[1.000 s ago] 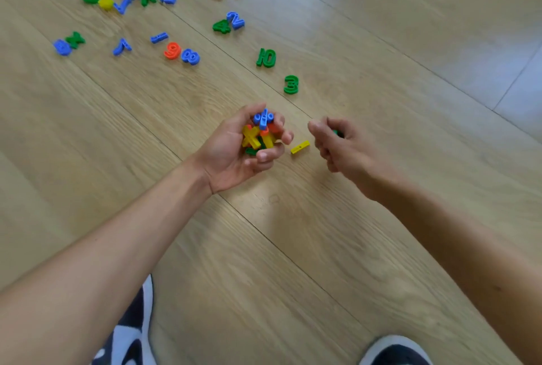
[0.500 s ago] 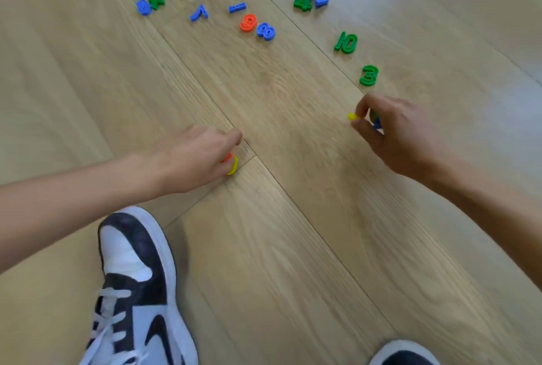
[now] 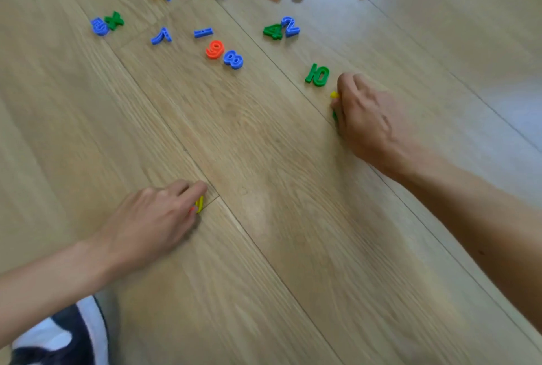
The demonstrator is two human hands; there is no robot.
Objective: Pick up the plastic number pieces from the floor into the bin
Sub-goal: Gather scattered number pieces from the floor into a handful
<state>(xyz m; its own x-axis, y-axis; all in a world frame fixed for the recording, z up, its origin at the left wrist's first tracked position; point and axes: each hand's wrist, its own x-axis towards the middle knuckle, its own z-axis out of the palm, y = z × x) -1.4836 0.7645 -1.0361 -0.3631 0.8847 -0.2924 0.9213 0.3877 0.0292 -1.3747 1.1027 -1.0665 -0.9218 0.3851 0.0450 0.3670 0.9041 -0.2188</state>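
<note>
Left hand: I see the left hand (image 3: 152,218) low over the light wooden plank floor (image 3: 264,232), knuckles up, fingers curled together around small plastic pieces; a yellow plastic piece (image 3: 200,204) and a bit of orange show at the fingertips.
Right hand: the right hand (image 3: 366,118) is pressed down beside the green plastic "10" piece (image 3: 317,74), fingers closed on pieces; a yellow bit (image 3: 334,95) and a green bit (image 3: 335,116) show at its edge.
Pieces on floor: the orange plastic "9" (image 3: 215,49) touches the blue plastic "8" (image 3: 233,59); the green "4" (image 3: 272,31) touches a blue "2" (image 3: 290,26); more are scattered at the top.
Bin: I cannot see it.
Shoe: a black and white sneaker (image 3: 58,338) is at bottom left.
</note>
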